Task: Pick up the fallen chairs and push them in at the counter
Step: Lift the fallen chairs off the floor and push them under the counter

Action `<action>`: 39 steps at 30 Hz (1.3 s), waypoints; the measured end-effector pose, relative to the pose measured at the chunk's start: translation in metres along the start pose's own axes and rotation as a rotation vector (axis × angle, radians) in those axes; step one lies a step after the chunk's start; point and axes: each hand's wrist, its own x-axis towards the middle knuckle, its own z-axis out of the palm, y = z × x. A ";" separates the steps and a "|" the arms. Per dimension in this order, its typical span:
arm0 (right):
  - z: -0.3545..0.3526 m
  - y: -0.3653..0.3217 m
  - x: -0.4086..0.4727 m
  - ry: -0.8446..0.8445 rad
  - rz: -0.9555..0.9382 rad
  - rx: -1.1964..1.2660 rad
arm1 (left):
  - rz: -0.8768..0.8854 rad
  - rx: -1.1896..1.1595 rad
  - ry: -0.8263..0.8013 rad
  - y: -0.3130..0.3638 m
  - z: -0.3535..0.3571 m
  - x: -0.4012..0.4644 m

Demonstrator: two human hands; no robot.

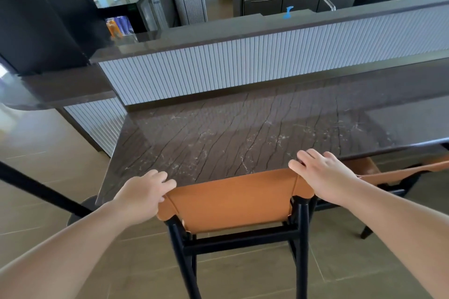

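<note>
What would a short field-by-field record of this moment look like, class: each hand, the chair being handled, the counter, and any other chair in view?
left hand: grips the left top corner of the backrest, fingers curled over its edge
right hand: rests on the right top corner, fingers fairly straight
near chair: upright, tan backrest, black frame, top edge at the counter's near edge
counter: dark veined stone, ribbed pale panel behind
second chair: to the right, tan with black legs, partly under the counter
</note>
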 end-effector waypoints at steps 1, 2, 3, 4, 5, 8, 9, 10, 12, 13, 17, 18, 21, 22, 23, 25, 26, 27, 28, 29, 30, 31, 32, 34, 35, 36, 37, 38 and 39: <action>0.001 -0.001 0.001 0.010 0.012 0.009 | 0.002 0.012 -0.007 -0.004 0.000 0.003; 0.001 -0.004 0.002 0.013 0.025 0.018 | 0.000 0.029 -0.011 -0.008 0.000 0.006; 0.001 -0.008 0.004 -0.001 0.036 0.025 | -0.003 0.040 -0.007 -0.012 0.000 0.008; 0.001 -0.012 0.005 -0.018 0.040 0.034 | -0.005 0.045 0.005 -0.017 0.000 0.009; 0.001 -0.016 0.006 -0.026 0.040 0.043 | 0.001 0.048 0.031 -0.022 -0.001 0.010; -0.003 -0.021 0.012 -0.002 0.056 0.038 | 0.056 0.043 0.089 -0.029 -0.005 0.010; -0.004 -0.022 0.014 0.002 0.060 0.035 | 0.071 0.040 0.086 -0.031 -0.006 0.010; -0.004 -0.022 0.014 0.000 0.067 0.032 | 0.083 0.037 0.084 -0.032 -0.007 0.011; -0.004 -0.024 0.015 -0.006 0.081 0.025 | 0.098 0.024 0.092 -0.035 -0.009 0.012; -0.003 -0.025 0.016 -0.005 0.084 0.019 | 0.102 0.007 0.107 -0.037 -0.009 0.013; -0.004 -0.029 0.021 0.048 0.081 0.012 | 0.090 0.012 0.120 -0.048 -0.001 0.018; -0.004 -0.030 0.022 0.050 0.082 0.015 | 0.094 0.030 0.111 -0.050 0.001 0.020; -0.005 -0.033 0.024 0.013 0.081 0.012 | 0.097 0.041 0.112 -0.055 0.004 0.023; -0.005 -0.034 0.025 0.004 0.082 0.012 | 0.095 0.045 0.123 -0.057 0.005 0.024; -0.006 -0.035 0.026 -0.001 0.084 0.011 | 0.094 0.043 0.137 -0.060 0.005 0.024; -0.006 -0.040 0.028 -0.010 0.086 0.004 | 0.088 0.033 0.147 -0.064 0.006 0.023; -0.006 -0.043 0.029 -0.023 0.085 -0.002 | 0.085 0.032 0.145 -0.066 0.007 0.021; -0.005 -0.045 0.028 -0.035 0.081 -0.006 | 0.083 0.030 0.148 -0.066 0.008 0.019; -0.005 -0.046 0.028 -0.040 0.075 -0.005 | 0.081 0.025 0.161 -0.066 0.009 0.016; -0.005 -0.046 0.027 -0.043 0.069 -0.003 | 0.085 0.017 0.175 -0.065 0.010 0.012; -0.004 -0.047 0.025 -0.045 0.063 -0.004 | 0.095 0.005 0.187 -0.061 0.011 0.008; -0.004 -0.047 0.023 -0.038 0.056 -0.005 | 0.109 -0.003 0.191 -0.058 0.012 0.002; -0.003 -0.048 0.022 -0.017 0.051 -0.001 | 0.119 -0.005 0.191 -0.054 0.015 -0.003; -0.002 -0.050 0.022 0.022 0.044 0.006 | 0.114 -0.007 0.203 -0.048 0.022 -0.015; -0.001 -0.050 0.023 0.029 0.039 -0.002 | 0.105 -0.010 0.213 -0.044 0.025 -0.021; -0.002 -0.049 0.026 0.029 0.029 -0.015 | 0.094 -0.015 0.220 -0.040 0.028 -0.026; -0.002 -0.048 0.028 0.028 0.018 -0.028 | 0.083 -0.022 0.221 -0.036 0.030 -0.031; -0.001 -0.046 0.029 0.027 0.011 -0.038 | 0.076 -0.032 0.220 -0.032 0.032 -0.034; 0.000 -0.043 0.029 0.023 0.008 -0.050 | 0.072 -0.044 0.224 -0.027 0.034 -0.038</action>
